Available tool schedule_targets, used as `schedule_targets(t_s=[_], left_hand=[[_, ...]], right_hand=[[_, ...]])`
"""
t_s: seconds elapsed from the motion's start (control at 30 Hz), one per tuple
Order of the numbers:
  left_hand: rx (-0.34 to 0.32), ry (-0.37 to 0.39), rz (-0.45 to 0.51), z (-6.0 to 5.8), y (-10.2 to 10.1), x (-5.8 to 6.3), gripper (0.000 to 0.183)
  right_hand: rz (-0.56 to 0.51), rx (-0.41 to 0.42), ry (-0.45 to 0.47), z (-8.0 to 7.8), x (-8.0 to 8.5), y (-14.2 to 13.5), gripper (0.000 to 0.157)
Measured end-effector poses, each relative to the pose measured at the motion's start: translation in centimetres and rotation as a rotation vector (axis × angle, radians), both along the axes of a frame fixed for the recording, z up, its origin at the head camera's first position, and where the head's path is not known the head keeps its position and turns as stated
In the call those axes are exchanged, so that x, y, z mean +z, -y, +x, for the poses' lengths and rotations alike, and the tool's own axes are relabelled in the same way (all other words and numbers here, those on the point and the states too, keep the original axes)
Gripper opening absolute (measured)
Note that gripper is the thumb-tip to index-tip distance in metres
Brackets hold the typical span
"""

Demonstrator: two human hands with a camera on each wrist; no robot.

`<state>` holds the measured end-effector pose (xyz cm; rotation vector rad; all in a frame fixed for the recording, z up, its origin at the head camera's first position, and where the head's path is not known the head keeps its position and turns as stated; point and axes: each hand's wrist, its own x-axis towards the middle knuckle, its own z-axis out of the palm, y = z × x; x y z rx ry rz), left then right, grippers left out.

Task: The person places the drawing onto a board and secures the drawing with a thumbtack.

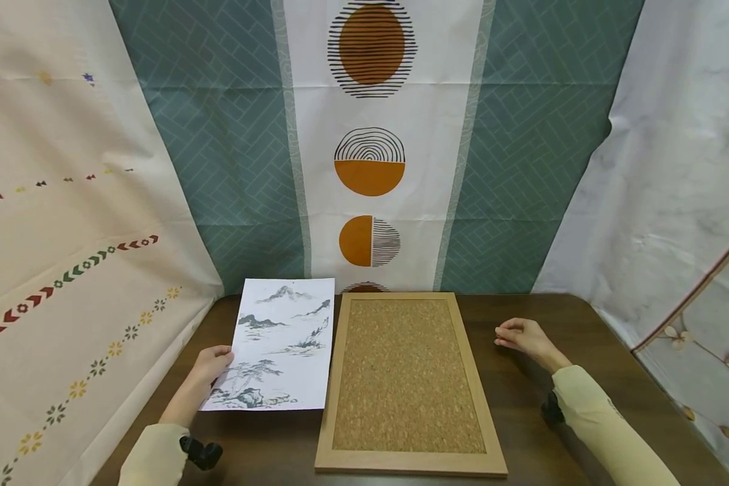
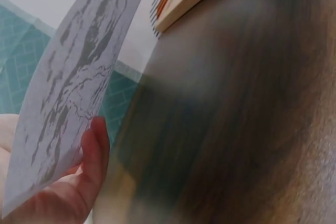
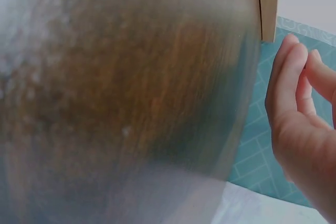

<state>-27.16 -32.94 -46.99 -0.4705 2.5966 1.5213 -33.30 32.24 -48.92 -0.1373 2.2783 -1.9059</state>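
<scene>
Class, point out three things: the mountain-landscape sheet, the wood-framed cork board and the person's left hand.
Mountain-landscape sheet (image 1: 281,343), head view: middle of the pictured face.
Wood-framed cork board (image 1: 408,375), head view: middle of the cork panel.
Left hand (image 1: 211,365), head view: back of the hand.

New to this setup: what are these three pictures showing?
There's no robot here, just a person's two bare hands. The wide picture comes from a head-worn camera looking forward and down; the others from small black wrist cameras, one per hand. A rectangular cork board in a pale wooden frame rests on the dark brown table. The left hand holds a white paper sheet printed with a grey landscape. The right hand's fingertips meet; anything between them is unclear.
</scene>
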Motion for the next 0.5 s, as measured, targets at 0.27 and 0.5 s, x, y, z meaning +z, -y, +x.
schedule_targets(t_s=[0.27,0.5], left_hand=[[-0.016,-0.027,0.022,-0.1,-1.3,0.1,0.043],[-0.035,-0.04,0.028,0.0,-2.2,0.3,0.042]], right_hand=[[0.035,-0.004,-0.013,0.2,0.4,0.3,0.038],[0.071,-0.022,-0.052,0.2,0.5,0.5,0.039]])
